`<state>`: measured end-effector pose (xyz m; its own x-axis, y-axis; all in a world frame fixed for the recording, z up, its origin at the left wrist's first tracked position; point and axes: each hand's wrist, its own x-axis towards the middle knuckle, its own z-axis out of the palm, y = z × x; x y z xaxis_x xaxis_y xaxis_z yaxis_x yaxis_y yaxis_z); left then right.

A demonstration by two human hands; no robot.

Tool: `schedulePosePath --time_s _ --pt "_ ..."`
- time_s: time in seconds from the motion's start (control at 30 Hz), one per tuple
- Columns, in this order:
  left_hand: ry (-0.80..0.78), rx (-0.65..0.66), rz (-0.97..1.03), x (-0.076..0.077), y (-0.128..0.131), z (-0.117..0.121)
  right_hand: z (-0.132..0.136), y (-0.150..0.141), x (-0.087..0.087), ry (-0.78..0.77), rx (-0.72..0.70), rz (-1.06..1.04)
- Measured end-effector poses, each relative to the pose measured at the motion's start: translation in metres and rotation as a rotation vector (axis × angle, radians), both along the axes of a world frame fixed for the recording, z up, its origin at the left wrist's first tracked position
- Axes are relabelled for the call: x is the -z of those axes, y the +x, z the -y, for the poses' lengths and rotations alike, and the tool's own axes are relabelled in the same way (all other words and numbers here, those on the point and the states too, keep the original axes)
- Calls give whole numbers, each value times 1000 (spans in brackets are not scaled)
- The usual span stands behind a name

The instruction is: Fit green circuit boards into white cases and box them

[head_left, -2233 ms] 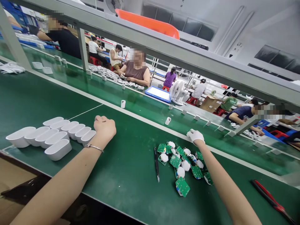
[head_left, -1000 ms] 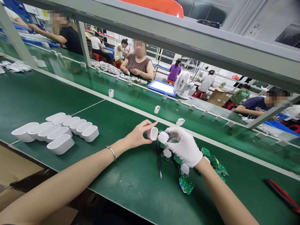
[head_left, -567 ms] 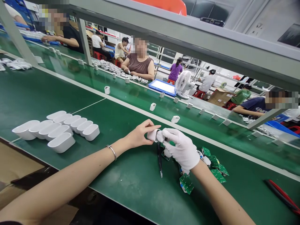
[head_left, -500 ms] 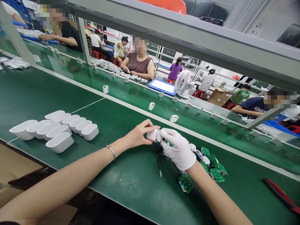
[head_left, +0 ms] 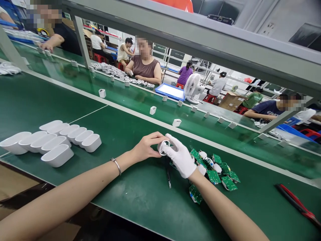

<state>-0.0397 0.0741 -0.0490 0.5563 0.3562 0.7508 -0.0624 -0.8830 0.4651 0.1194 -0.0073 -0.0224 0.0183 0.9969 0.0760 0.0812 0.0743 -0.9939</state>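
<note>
My bare left hand (head_left: pixel 146 148) pinches a small white plastic housing (head_left: pixel 163 147) just above the green bench mat. My right hand (head_left: pixel 179 157), in a white glove, has its fingers closed on the same housing from the right, pressing against its open end. A pile of small green circuit boards with white caps (head_left: pixel 215 169) lies just right of my gloved hand. Black tweezers (head_left: pixel 169 179) lie on the mat below the hands.
Rows of white oval shells (head_left: pixel 52 140) sit at the left. A red-handled tool (head_left: pixel 296 205) lies at the far right. Small white housings (head_left: pixel 152 110) stand along the green conveyor belt (head_left: pixel 130 100) beyond. Several other people work at benches behind a metal frame (head_left: pixel 200 43).
My hands came together from apart. My left hand now holds a white housing and my gloved right hand has pushed a part against it. The housings on the belt moved left.
</note>
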Motion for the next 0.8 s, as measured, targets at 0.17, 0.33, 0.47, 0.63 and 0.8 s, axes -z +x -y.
schedulePosePath --time_s 0.17,0.33,0.47,0.63,0.8 --pt "48 -26 24 4 1 0 0 -1 4 -28 36 -37" --pt "8 -161 9 2 0 0 7 9 -5 530 35 422" --pt "18 -114 -13 -1 -1 0 8 16 -13 744 32 802" --pt "37 -123 -52 -1 -1 0 5 18 -14 765 28 952" --pt "27 -85 -102 0 -1 0 3 18 -16 763 55 985"
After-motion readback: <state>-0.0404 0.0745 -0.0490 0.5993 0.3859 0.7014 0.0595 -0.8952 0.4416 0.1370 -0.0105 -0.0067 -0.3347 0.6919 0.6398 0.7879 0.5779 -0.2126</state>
